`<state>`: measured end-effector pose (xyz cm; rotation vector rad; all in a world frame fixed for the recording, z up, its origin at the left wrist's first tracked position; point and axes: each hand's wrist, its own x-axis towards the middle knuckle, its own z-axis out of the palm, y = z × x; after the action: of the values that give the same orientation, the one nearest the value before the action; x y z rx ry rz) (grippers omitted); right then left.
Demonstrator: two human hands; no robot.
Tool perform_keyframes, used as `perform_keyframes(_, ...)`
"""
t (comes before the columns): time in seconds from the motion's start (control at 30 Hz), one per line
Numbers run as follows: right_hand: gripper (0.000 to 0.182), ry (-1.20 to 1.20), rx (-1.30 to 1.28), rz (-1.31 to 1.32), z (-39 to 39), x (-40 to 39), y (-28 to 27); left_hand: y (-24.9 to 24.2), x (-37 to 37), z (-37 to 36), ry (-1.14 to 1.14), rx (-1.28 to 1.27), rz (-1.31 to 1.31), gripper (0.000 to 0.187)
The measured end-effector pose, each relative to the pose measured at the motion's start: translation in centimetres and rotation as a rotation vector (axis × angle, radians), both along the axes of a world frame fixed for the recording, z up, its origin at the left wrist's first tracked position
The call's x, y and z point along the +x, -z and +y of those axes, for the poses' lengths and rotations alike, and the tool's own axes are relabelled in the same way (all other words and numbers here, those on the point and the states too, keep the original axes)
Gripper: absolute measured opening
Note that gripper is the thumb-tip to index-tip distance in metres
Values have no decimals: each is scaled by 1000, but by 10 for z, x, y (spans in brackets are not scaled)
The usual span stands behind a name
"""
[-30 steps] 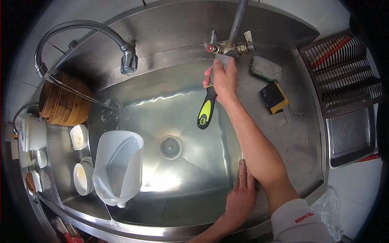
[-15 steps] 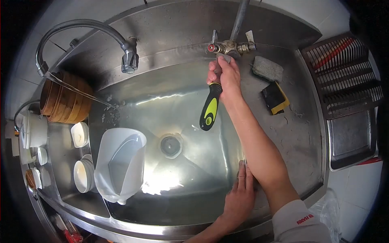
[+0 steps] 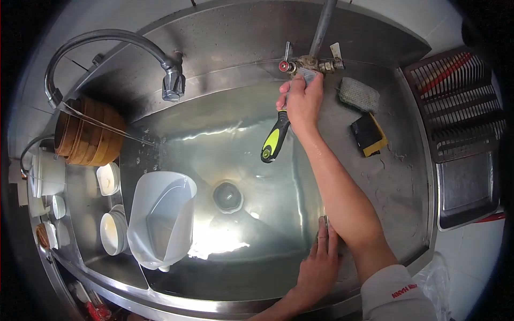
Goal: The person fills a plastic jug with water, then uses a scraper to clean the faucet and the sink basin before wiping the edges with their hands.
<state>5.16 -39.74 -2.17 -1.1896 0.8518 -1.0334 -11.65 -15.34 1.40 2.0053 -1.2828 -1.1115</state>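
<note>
My right hand point(image 3: 304, 104) is closed round a scraper with a black and lime-green handle point(image 3: 275, 138). Part of its grey blade point(image 3: 307, 75) shows above my fingers, close beneath the valve taps point(image 3: 310, 65) on the pipe. My left hand point(image 3: 319, 267) rests with fingers stretched out on the right edge of the water-filled sink basin point(image 3: 257, 166), and nothing shows in its grip. On the steel ledge to the right of my right hand lie a grey-green scouring pad point(image 3: 357, 95) and a black and yellow sponge point(image 3: 368, 135).
Water runs from a curved faucet point(image 3: 172, 83) into the basin. A cut-open white plastic jug point(image 3: 140, 214) stands at the left, near stacked wooden steamer rings point(image 3: 88, 131) and white bowls point(image 3: 112, 234). A dark slotted rack point(image 3: 455, 101) and a metal tray point(image 3: 466, 187) are at the right.
The scraper's handle end has swung slightly up and left as my right hand turned. My left hand stays at the basin edge. The whole view has shifted a little.
</note>
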Motion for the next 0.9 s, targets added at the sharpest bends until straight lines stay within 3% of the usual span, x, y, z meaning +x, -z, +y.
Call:
perform_keyframes(0.2,12,65,-236,214,-2,3,2,2,0,1,-20,-26,-2,81)
perform_keyframes(0.3,12,211,-519,408,-11,10,24,2,-1,1,-15,-18,-1,80)
perform_keyframes(0.4,13,282,-564,410,-11,17,34,4,-5,0,-52,-54,4,80)
perform_keyframes(0.7,15,162,-262,118,-7,17,11,6,-7,0,-53,-66,-32,78)
perform_keyframes(0.9,20,151,-329,244,-19,10,18,5,-6,0,-51,-61,-23,73)
